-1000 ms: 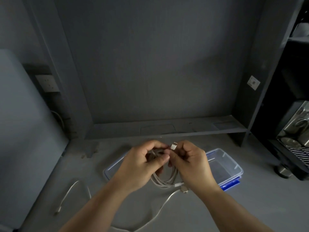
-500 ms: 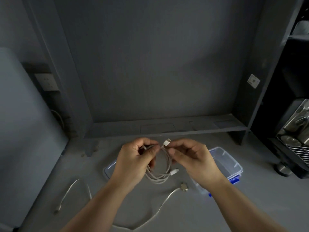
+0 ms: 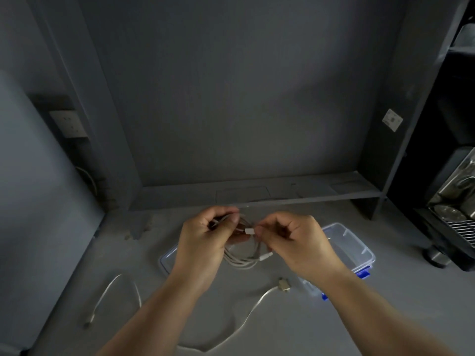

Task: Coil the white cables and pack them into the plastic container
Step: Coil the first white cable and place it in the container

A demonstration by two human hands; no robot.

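My left hand (image 3: 203, 240) grips the top of a coiled white cable (image 3: 241, 260), whose loops hang down between both hands. My right hand (image 3: 295, 240) pinches that cable's white plug end (image 3: 249, 231) just right of the coil. Behind and under the hands lies the clear plastic container (image 3: 349, 242) with blue latches. A long loose white cable (image 3: 246, 319) with a grey connector (image 3: 282, 283) lies on the grey desk in front. A short white cable (image 3: 110, 296) curves at the left.
A low grey shelf (image 3: 257, 194) runs along the back wall. A metal machine (image 3: 457, 201) stands in dark shelving at the right. A wall socket (image 3: 68, 123) sits at the left, a small white plate (image 3: 392, 120) at the right.
The plug end in my right hand has dropped from above the hands to the level between them. My hands have drawn slightly apart, with the coil still hanging from the left.
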